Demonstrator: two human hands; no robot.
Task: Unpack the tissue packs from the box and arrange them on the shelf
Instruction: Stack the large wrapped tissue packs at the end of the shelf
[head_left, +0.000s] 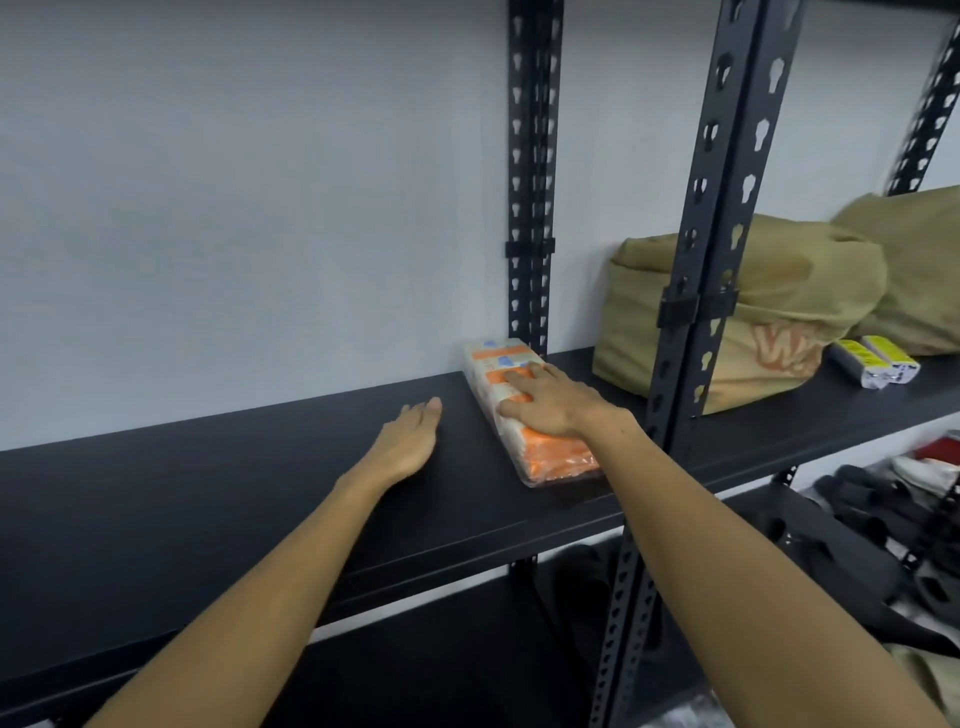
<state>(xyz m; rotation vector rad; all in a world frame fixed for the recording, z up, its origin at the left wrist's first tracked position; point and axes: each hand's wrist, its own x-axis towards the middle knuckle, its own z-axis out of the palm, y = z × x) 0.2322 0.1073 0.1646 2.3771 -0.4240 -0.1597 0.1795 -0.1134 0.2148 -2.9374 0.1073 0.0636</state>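
Observation:
An orange and white tissue pack (498, 364) in clear wrap lies on the black shelf (218, 499), its far end against the wall beside a black upright. My right hand (545, 400) rests flat on top of the pack with straight fingers. To the left of the pack my left hand (410, 436) hovers over or touches the bare shelf, fingers straight and together, holding nothing. The box is not in view.
Black perforated uprights (696, 291) divide the shelving. On the neighbouring shelf to the right sit two tan bags (789, 291) and two small yellow and white boxes (878, 364). Dark items and clothes lie on lower shelves at right (857, 519).

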